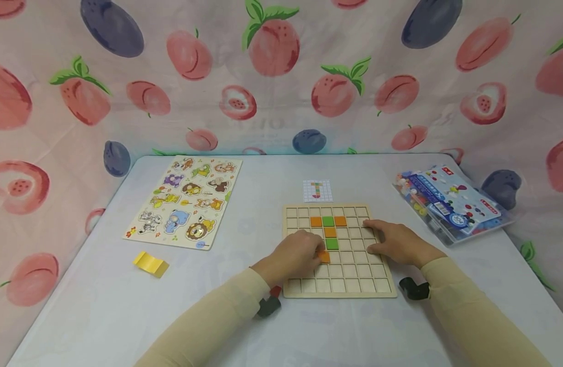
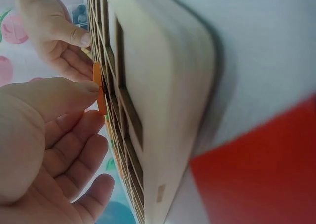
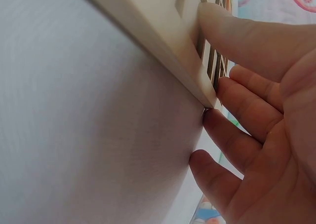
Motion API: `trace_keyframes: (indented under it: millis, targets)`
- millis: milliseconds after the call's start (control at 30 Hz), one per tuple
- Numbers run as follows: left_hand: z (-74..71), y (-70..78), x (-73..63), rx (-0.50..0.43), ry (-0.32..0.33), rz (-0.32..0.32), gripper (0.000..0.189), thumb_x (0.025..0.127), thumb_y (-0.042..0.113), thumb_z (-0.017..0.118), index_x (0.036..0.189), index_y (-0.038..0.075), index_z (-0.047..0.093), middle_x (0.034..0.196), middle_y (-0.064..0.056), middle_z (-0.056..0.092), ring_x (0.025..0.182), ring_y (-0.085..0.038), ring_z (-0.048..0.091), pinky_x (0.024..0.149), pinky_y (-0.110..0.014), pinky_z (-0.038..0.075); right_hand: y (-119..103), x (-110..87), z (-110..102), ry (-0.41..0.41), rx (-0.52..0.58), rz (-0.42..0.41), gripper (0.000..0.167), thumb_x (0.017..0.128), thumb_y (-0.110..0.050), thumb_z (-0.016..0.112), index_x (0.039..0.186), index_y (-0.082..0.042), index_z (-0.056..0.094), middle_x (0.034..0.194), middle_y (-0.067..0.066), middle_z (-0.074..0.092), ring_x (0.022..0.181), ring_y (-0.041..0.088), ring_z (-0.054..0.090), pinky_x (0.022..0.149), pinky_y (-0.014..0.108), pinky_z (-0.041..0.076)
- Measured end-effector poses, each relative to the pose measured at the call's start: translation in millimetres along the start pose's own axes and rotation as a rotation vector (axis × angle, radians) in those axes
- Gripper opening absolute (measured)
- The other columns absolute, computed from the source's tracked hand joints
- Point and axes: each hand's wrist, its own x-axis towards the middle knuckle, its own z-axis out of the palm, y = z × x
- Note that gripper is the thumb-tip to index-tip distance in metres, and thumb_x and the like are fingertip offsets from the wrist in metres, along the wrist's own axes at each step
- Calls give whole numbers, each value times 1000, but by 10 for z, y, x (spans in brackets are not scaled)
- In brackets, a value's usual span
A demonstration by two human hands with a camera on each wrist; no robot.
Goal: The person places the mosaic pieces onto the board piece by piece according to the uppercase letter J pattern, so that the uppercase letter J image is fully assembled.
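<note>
A wooden grid board point(image 1: 338, 293) lies on the table between the hands. Orange and green tiles form a row of three, an orange tile point(image 1: 316, 221) at its left end. Beneath the row's middle, another orange tile point(image 1: 330, 232) and a green tile point(image 1: 331, 244) run toward the person. My left hand point(image 1: 296, 253) pinches an orange tile point(image 2: 97, 72) between thumb and index finger, just below that column. At the board's right side, my right hand point(image 1: 400, 243) steadies the frame. In the right wrist view its thumb point(image 3: 242, 34) touches the top and other fingers meet the edge.
Behind the board lies a small pattern card point(image 1: 324, 196). An animal puzzle board point(image 1: 185, 204) and a folded yellow piece point(image 1: 151, 264) are on the left. A clear plastic box point(image 1: 451, 204) stands at right. Red material point(image 2: 266, 169) lies near the board's front left corner.
</note>
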Motion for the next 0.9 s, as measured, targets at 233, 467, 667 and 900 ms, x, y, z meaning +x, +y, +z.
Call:
trace_keyframes:
  millis: [233,467,667,900]
  targets:
    - [36,17,40,12,-2,28,15,91,17,72,105,11,73,93,5,68,87,-12,56,82,-25,49,2,4,2,-1,-3,5,72,93,-27,72,152,-2,39,151,30,36,138,51,32,109,64,28]
    - [42,66,81,-9,-22,19,17,91,15,72,107,11,74,94,5,68,90,-13,58,83,-27,50,14,9,6,5,-5,-8,71,93,-25,72,152,-2,39,151,30,37,138,51,32,108,63,29]
    - [35,92,103,-2,-21,26,17,90,16,72,106,11,74,94,4,68,90,-14,58,84,-27,50,8,10,4,3,-3,-2,71,93,-26,72,152,-3,39,151,30,37,138,51,32,109,63,29]
    - [44,107,131,-9,-24,27,17,91,18,74,106,11,73,94,4,68,91,-14,58,86,-28,49,13,13,2,1,-6,-3,71,93,-26,72,152,-3,39,151,30,37,138,51,33,109,63,29]
